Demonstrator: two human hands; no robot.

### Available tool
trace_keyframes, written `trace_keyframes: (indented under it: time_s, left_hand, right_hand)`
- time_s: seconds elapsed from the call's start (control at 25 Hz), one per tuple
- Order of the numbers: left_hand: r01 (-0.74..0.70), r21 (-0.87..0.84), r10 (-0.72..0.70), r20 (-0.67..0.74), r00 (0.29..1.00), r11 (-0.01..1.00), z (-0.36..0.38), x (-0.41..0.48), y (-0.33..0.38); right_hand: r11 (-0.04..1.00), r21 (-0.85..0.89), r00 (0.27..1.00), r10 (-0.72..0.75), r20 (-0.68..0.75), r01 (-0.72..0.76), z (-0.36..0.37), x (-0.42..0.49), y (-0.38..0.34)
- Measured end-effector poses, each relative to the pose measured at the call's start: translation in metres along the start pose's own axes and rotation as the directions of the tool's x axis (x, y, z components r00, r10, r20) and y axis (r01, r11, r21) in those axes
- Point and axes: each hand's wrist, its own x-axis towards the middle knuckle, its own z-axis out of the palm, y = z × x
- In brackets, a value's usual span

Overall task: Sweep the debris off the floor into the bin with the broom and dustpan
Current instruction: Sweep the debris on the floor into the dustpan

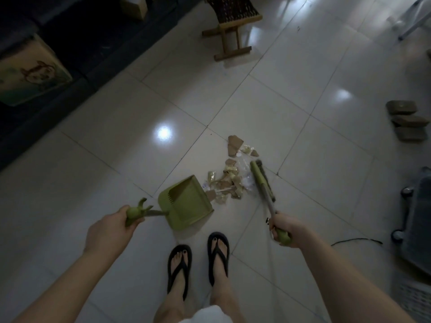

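Observation:
A green dustpan sits on the white tiled floor in front of my feet, its open mouth facing right toward the debris. My left hand grips the green top of the dustpan's handle. A pile of debris, torn brown cardboard pieces and pale wrappers, lies between the dustpan and the broom. The green broom head rests on the floor just right of the pile. My right hand grips the green end of the broom's handle. No bin is in view.
A small wooden stool stands at the far middle. A dark sofa with a cushion fills the upper left. Brown blocks lie at the right, above a wheeled appliance and its cable. My sandalled feet are below the dustpan.

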Motion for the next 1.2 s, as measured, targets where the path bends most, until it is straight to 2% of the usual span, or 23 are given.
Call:
trace_keyframes:
  time_s: [0.16, 0.32, 0.56, 0.72, 0.84, 1.0, 1.2]
  left_hand:
    - [-0.001, 0.022, 0.002, -0.009, 1.0, 1.0, -0.002, 0.014, 0.0]
    - [-0.008, 0.043, 0.009, -0.024, 1.0, 0.999, 0.004, 0.013, 0.006]
    - [-0.019, 0.047, 0.021, -0.039, 0.999, 0.999, 0.003, 0.019, 0.01]
    - [0.002, 0.034, -0.001, -0.032, 0.999, 0.999, 0.001, 0.013, 0.006]
    - [0.037, 0.011, -0.037, -0.02, 0.999, 0.999, -0.006, 0.003, -0.003]
    - [0.116, -0.127, -0.12, -0.023, 0.993, 0.985, -0.006, -0.027, -0.022]
    - [0.24, -0.192, -0.253, -0.047, 0.966, 0.952, -0.009, -0.064, -0.049]
  right_hand:
    - [0.993, -0.105, 0.997, -0.038, 0.07, 0.046, 0.013, -0.021, 0.006]
    - [0.994, -0.11, 0.989, -0.009, 0.149, 0.026, 0.024, -0.047, 0.005]
    - [0.975, -0.223, 0.941, 0.059, 0.334, 0.018, 0.046, -0.088, 0.01]
    - [0.952, -0.301, 0.931, 0.062, 0.361, 0.053, 0.041, -0.1, 0.004]
    - [0.949, -0.311, 0.941, 0.058, 0.334, 0.052, 0.014, -0.095, -0.017]
    - [0.936, -0.343, 0.975, 0.004, 0.22, 0.074, -0.01, -0.101, -0.044]
    - [0.923, -0.379, 0.994, -0.025, 0.107, 0.064, -0.033, -0.089, -0.076]
